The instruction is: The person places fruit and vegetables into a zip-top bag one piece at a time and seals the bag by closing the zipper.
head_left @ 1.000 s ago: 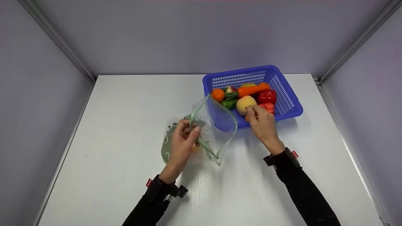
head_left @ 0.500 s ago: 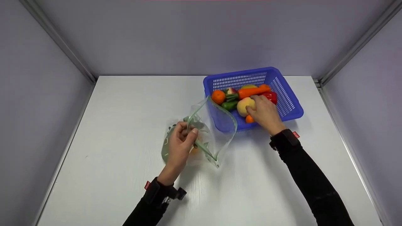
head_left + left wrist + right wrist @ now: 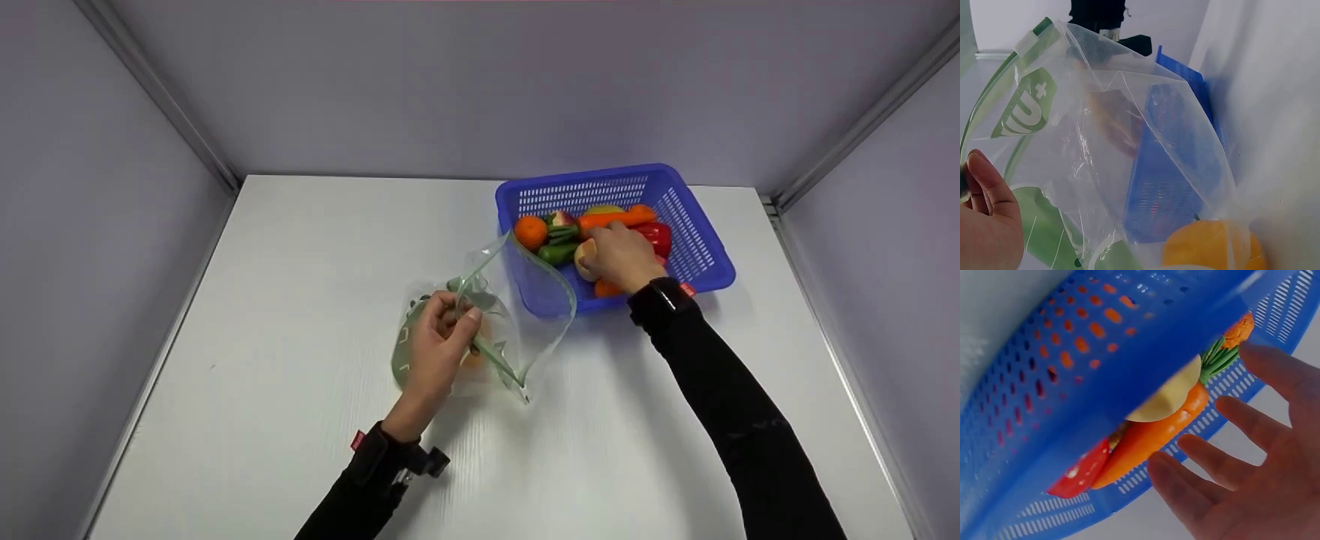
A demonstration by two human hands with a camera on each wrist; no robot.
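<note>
My left hand (image 3: 439,341) pinches the green-edged mouth of a clear zip bag (image 3: 1106,107), whose opening stands wide toward the basket. Inside the bag, low down, is an orange-yellow fruit or vegetable (image 3: 1202,244) with a dark stem. My right hand (image 3: 624,259) is over the blue plastic basket (image 3: 709,279), partly covering a pale yellow peach (image 3: 584,268). In the right wrist view its fingers are spread and relaxed, apart from the peach (image 3: 1171,396) and the carrot (image 3: 1151,444).
Also in the basket are an orange (image 3: 531,232), a green vegetable (image 3: 557,253), a red bell pepper (image 3: 660,238) and a small orange item (image 3: 606,289). The basket stands at the back right of the white table (image 3: 315,300), with grey walls around.
My right hand, earlier with fingertips together over the basket's front, has opened and moved deeper in, now covering more of the peach. The left hand keeps its pinch on the bag.
</note>
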